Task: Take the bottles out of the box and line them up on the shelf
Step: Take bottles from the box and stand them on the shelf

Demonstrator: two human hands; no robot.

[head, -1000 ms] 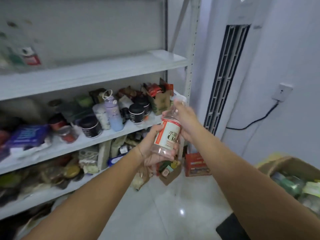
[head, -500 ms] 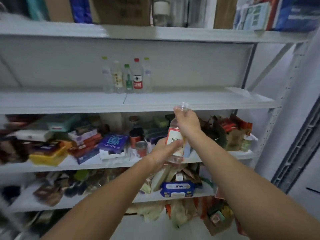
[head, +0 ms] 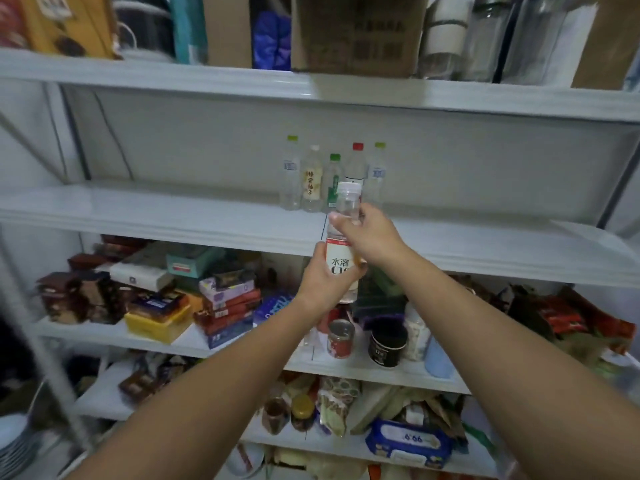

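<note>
**Bottle** [head: 341, 261]: clear, with a white and orange label and a pale cap [head: 348, 188]. It is upright and held in the air in both my hands, nearer to me than the shelf's front edge.

**Left hand** [head: 322, 282]: my fingers are wrapped round the labelled body, gripping from the left and below.

**Right hand** [head: 372, 237]: it is clamped on the bottle's shoulder just under the cap, directly above my left hand. I cannot tell whether the two hands touch.

**Shelf** [head: 173, 216]: a white board running behind both hands.

**Five bottles** [head: 311, 181]: they stand upright, close together in a row at the back of the shelf, beyond and just above my right hand. Their caps, left to right, are green, white, green, red, green.

**Red can** [head: 341, 337] and **black tub** [head: 387, 342]: they sit side by side one level down, below my hands.

**Boxes** [head: 228, 299]: they are stacked on that same level, down and to the left of my left hand.

**Carton** [head: 356, 32]: cardboard, on the top level, high above both hands.
</note>
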